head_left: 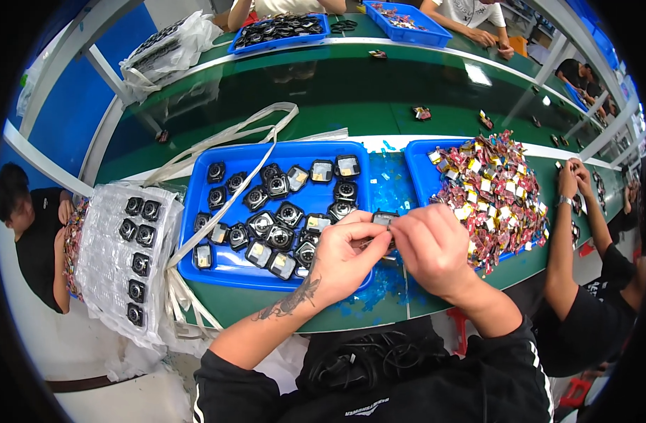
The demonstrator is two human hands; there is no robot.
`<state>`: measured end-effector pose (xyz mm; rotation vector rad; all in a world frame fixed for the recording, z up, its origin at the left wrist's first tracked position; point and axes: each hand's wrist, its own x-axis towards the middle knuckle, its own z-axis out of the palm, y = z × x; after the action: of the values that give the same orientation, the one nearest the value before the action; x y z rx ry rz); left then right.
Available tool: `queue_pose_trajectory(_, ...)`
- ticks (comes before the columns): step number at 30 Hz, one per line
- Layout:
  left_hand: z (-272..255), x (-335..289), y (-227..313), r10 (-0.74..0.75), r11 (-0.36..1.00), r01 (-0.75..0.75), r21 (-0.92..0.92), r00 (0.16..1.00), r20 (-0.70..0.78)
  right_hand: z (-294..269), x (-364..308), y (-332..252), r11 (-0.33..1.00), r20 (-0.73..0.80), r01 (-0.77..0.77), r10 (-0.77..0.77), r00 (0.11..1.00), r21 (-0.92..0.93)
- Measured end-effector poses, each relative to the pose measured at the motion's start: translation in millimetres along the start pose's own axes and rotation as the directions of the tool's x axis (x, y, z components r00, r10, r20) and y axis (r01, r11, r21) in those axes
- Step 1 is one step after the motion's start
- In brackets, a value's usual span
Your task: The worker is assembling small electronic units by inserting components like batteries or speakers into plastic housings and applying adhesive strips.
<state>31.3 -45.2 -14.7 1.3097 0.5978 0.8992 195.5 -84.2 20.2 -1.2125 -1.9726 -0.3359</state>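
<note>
A small dark case [386, 217] sits between two bare hands, just above the gap between two blue trays. The left hand [347, 250] pinches it from one side; the right hand [432, 243] has thumb and fingers closed at its right edge — whether a smaller part is also between those fingertips, I cannot tell. Under and beyond the left hand, the left tray [228, 266] holds loose black watch-like cases [284, 215], some showing round dials, others pale square faces. Beside the right hand, the right tray [423, 176] is heaped with small red, white and yellow parts [488, 204]. Blue scraps [390, 180] lie between the trays on the green table [323, 324]. A pale strap [231, 132] loops across the left tray — left of it, a clear plastic sheet [111, 261] carries more black cases [141, 264].
</note>
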Motion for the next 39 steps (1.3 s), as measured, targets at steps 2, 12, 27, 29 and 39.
queue_pose_trajectory(2, -0.5, 2.2, 5.6, -0.035, 0.999, 0.035, -0.014, 0.999, 0.003, 0.4, -5.4, -1.8, 1.0, 0.009, 0.017, -0.017, 1.0, -0.015)
queue_pose_trajectory(12, -1.1, -1.4, 16.1, 0.043, 0.969, -0.045, 0.241, 0.999, 0.014, -9.4, 1.2, 5.8, 0.827, 0.183, -0.394, 0.349, 0.919, 0.401)
queue_pose_trajectory(27, -7.4, 5.3, 8.0, -0.021, 0.996, 0.021, -0.084, 1.0, 0.008, -35.8, -6.5, 9.6, 0.75, 0.397, -0.599, 0.478, 0.783, 0.279)
queue_pose_trajectory(29, -5.7, 3.8, 9.0, -0.062, 0.98, 0.079, -0.182, 0.993, 0.098, -27.1, -6.7, 6.8, 0.746, 0.257, -0.479, 0.405, 0.878, 0.462)
queue_pose_trajectory(39, -2.7, 5.5, 12.1, -0.038, 0.991, 0.043, -0.128, 0.998, 0.041, -11.4, -20.0, 9.5, 0.421, 0.275, -0.497, 0.484, 0.831, 0.759)
